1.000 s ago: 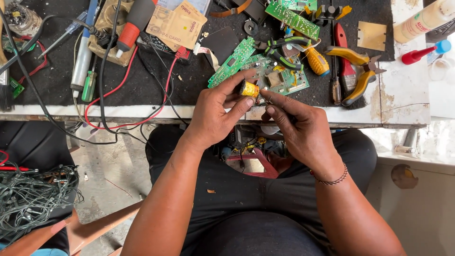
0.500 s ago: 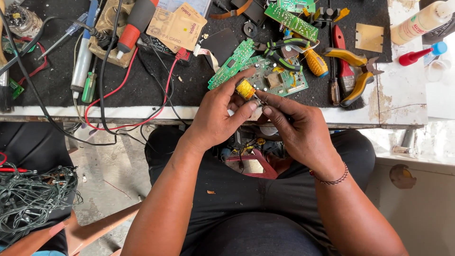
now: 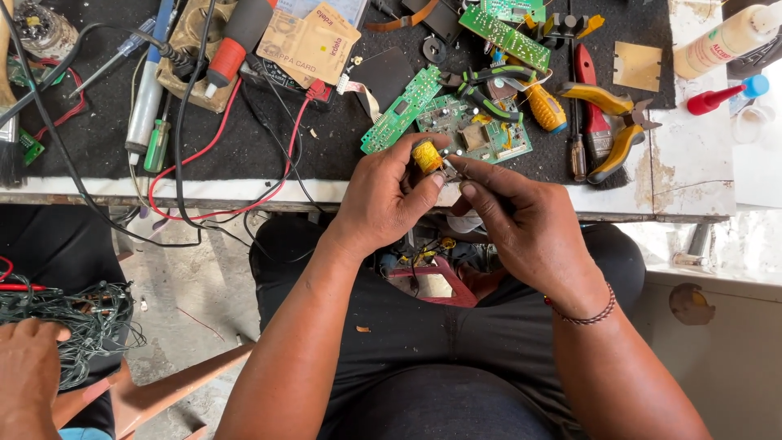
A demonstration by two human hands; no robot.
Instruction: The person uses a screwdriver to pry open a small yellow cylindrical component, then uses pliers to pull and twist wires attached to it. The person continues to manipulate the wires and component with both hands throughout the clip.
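Observation:
My left hand [image 3: 383, 200] pinches a small yellow-wrapped component [image 3: 426, 155] between thumb and fingers, just in front of the bench edge. My right hand [image 3: 521, 220] meets it from the right, its fingertips closed on the component's thin leads or a fine part that I cannot make out. Both hands hover over my lap, above a dark red frame with wires [image 3: 432, 269]. Right behind the hands, green circuit boards [image 3: 472, 130] lie on the black mat.
The bench holds yellow-handled pliers [image 3: 607, 122], a yellow screwdriver [image 3: 542, 106], green-handled cutters [image 3: 481, 85], a red-and-black soldering iron [image 3: 232, 45], red and black wires [image 3: 204, 163] and a glue bottle [image 3: 725, 37]. Another person's hand [image 3: 28, 367] holds a tangle of green wire [image 3: 81, 318] at lower left.
Both hands shifted slightly while working the yellow component; the right fingertips have closed in nearer to it. The bench items have not moved.

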